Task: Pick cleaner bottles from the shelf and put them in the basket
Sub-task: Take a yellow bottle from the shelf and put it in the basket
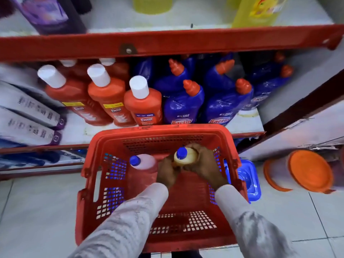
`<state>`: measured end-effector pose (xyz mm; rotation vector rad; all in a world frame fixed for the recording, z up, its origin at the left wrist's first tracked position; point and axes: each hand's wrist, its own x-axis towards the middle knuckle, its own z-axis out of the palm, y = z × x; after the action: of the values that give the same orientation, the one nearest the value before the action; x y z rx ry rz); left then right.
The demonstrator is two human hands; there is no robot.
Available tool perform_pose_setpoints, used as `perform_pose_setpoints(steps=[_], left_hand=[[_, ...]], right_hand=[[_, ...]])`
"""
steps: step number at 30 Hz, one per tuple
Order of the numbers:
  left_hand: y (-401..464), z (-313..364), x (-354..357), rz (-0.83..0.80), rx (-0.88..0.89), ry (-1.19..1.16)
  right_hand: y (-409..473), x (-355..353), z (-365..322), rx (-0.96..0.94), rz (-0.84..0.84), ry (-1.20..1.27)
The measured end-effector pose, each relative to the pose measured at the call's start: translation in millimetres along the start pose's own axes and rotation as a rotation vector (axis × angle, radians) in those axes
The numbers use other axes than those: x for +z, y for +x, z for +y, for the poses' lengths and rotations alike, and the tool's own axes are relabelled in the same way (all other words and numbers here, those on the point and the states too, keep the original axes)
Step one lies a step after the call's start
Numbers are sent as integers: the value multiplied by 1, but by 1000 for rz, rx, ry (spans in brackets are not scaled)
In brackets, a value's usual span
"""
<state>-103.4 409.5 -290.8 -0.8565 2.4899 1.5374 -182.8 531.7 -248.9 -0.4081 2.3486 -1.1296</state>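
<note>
A red plastic basket (104, 185) stands on the floor below the shelf. Inside it, at the left, a pink bottle (143, 170) with a blue cap stands upright. Both my hands are down in the basket around a cream-yellow bottle (188, 156) with a blue cap: my left hand (167, 172) grips its near side and my right hand (204, 162) wraps its right side. On the shelf just behind the basket stand orange Bactin bottles (143, 105) with white caps and blue Bactin bottles (183, 107) with orange caps.
A red shelf edge (167, 43) overhangs above, with purple (50, 13) and yellow (258, 12) bottles on top. White boxes (28, 116) lie at the left. A blue lidded container (247, 179) and orange-lidded tubs (309, 172) sit right of the basket on the tiled floor.
</note>
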Motion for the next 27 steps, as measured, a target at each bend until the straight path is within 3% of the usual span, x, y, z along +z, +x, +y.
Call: perform_pose_setpoints(steps=[4,9,14,18,24,27], left_hand=[[3,-5,9,13,-69,-76],[-3,-3,-5,-35,-74,16],[-14,18,-42,107,-65,-4],[-36,56,-87,196,193,104],[-52,171,-153,466,833,252],[-50,219,-164,556,941,366]], right_hand=[[8,11,14,32,-13,22],[8,11,14,40,-79,-29],[1,6,-13,-4,-68,-146],[-15,-19,-56,-138,80,-206],[-42,-84,-149,-286,514,-173],[-47,-111,-181,-389,643,-84]])
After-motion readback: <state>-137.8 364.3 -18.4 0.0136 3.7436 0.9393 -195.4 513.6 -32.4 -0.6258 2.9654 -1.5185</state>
